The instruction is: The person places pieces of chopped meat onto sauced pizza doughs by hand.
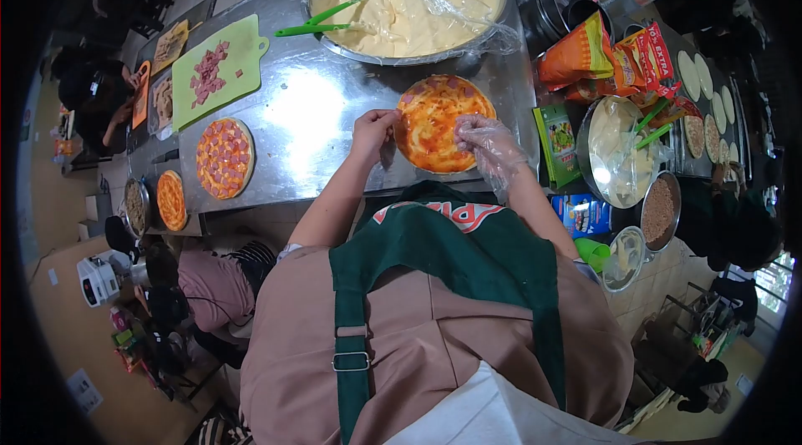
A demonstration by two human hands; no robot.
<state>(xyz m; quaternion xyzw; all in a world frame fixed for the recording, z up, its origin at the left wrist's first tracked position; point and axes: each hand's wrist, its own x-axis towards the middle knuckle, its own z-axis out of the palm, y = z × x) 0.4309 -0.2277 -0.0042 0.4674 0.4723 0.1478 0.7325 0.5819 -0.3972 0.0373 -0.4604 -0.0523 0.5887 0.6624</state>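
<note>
On the bench (326, 165), the pizza (428, 123) is lying between both hands: the left hand (373, 134) is touching its rim, probably steadying it, fingers clamped or not I can't tell; the right hand (484, 141) is holding its fingers bunched together, clear glove (504, 166) presumably keeping the sauce (436, 150) clean.

Large bowl (376, 58) partly beyond the top edge, anything in the grip of the right hand (484, 141) unclear.

The red bag (657, 54) says "10% EXTRA". The green apron (443, 249) has big letters that look like "PIZ"; the rest is hidden.
</note>
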